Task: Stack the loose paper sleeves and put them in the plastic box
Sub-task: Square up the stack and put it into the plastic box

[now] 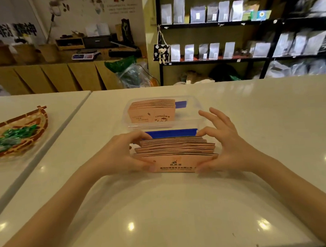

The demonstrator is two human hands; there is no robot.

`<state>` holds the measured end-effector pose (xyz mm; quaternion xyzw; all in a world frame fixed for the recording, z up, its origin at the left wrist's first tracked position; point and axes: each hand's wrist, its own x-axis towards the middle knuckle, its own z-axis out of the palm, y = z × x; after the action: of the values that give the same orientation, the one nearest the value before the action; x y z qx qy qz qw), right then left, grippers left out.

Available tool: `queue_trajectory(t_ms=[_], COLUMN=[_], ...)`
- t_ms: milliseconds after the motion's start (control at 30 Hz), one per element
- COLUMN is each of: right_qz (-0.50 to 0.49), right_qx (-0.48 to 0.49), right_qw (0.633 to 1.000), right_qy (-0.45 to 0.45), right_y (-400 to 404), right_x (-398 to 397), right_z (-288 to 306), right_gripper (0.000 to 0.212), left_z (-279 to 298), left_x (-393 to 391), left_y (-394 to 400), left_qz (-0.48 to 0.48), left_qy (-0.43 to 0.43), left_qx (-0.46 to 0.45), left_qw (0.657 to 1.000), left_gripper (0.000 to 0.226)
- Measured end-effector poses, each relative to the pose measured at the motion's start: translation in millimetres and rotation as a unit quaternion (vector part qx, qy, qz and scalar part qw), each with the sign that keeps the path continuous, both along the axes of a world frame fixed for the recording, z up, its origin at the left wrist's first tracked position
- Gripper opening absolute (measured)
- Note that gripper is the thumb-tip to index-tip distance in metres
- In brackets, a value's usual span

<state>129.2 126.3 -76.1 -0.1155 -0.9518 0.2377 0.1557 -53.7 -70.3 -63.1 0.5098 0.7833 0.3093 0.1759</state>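
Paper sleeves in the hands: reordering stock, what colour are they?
Pale pink paper sleeves with dark print, clearest in the head view.

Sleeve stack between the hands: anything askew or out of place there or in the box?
Yes. The sleeve stack held between the left hand and right hand is uneven: its edges step out sideways instead of lining up. The sleeves in the plastic box sit neatly together. Nothing looks spilled or damaged.

I can read "COFFEE" beside a cup drawing on the front paper sleeve (152,116) in the plastic box (195,110) (other print stays illegible).
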Motion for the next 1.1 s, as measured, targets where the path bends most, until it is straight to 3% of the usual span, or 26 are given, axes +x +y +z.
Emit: queue_trajectory(t_ms=[267,433,533,733,933,1100], right_qz=[0.002,-0.001,-0.017,-0.047,-0.019,-0.031], right_qx=[0.028,0.016,0.016,0.016,0.034,0.060], right_qw=[0.999,0.999,0.997,0.994,0.998,0.998], right_qy=[0.020,0.049,0.069,0.100,0.045,0.015], right_y=[-4,-15,-19,-19,-9,-6], right_x=[-1,-8,-11,-14,-5,1], right_z=[-7,-17,-21,-19,-15,-12], right_gripper=[0.066,0.091,0.094,0.085,0.084,0.081], left_z=[-12,-26,-31,-29,-32,-34], left_x=[14,34,40,39,26,28], left_y=[-3,6,11,9,3,2], left_qz=[0.013,0.039,0.049,0.045,0.053,0.067], left_qy=[-0.071,-0.185,-0.221,-0.219,-0.192,-0.203], left_qx=[0.057,0.156,0.189,0.218,0.163,0.156], left_qw=[0.996,0.970,0.956,0.950,0.966,0.964], left_gripper=[0.050,0.058,0.061,0.057,0.071,0.063])
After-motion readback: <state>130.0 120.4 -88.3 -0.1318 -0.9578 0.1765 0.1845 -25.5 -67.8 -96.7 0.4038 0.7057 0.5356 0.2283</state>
